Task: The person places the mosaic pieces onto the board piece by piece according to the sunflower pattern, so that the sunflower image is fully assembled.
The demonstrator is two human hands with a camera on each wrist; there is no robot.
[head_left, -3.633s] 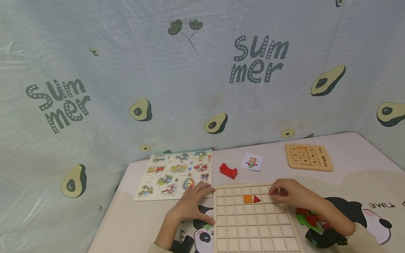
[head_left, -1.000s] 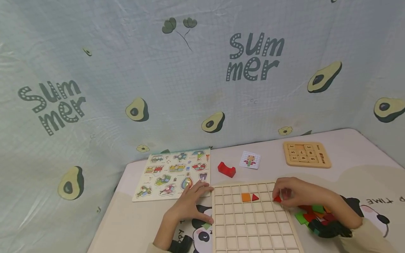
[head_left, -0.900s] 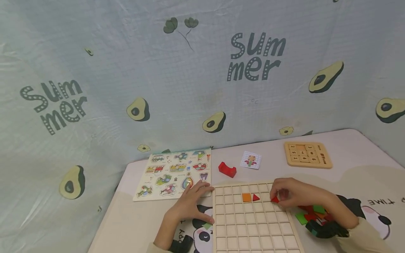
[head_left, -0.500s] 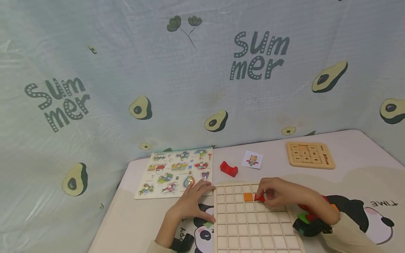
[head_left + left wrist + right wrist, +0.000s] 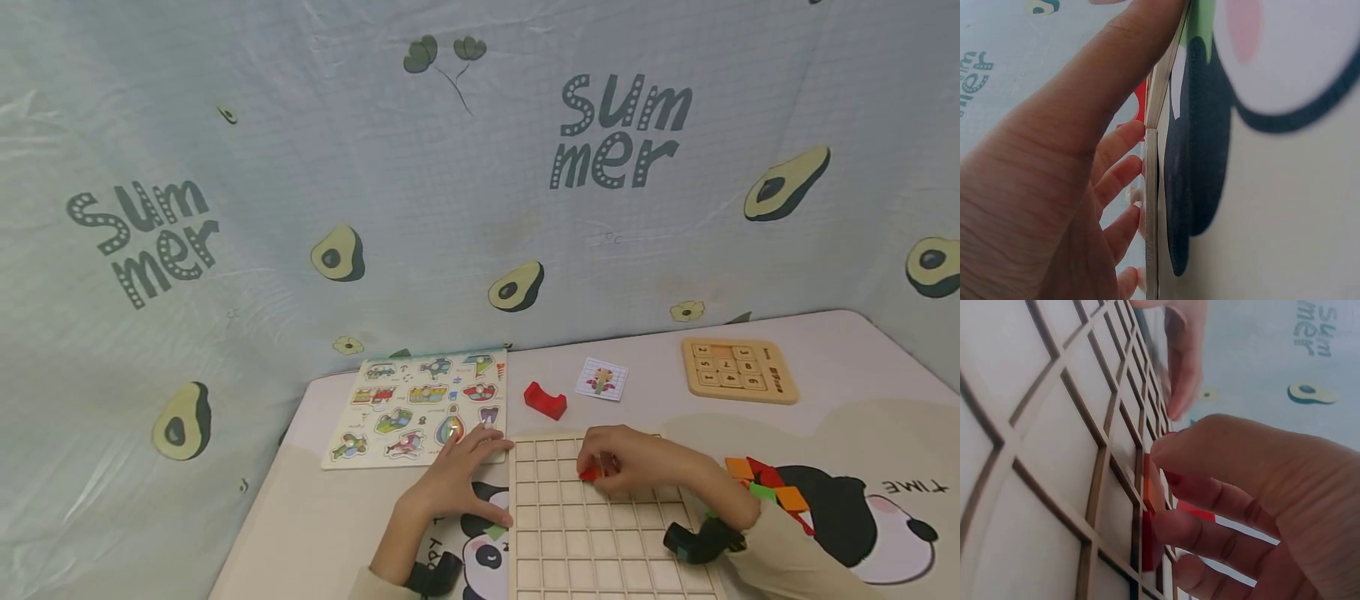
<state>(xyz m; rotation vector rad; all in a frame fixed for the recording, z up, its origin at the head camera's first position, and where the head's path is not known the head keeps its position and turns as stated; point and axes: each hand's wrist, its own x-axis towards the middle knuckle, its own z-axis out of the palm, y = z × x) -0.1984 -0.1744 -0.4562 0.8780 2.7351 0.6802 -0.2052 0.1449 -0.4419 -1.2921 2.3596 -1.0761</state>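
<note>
Between the right hand (image 5: 626, 461) grip's fingertips sits a red piece (image 5: 589, 474), on the grid board (image 5: 592, 542).

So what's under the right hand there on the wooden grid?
Under the right hand on the grid board, a red piece shows at the fingertips, with an orange tile beside it. Anything else beneath is covered.

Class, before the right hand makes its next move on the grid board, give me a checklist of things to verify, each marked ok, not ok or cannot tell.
1. Left hand steadies the grid board at its left edge: ok.
2. Right hand has fingers on the red piece: ok.
3. Red piece fully seated in its cell: cannot tell, fingers hide it.
4. Orange piece sits in the cell beside it: ok.
5. Spare pieces lie right of the board: ok.
</note>
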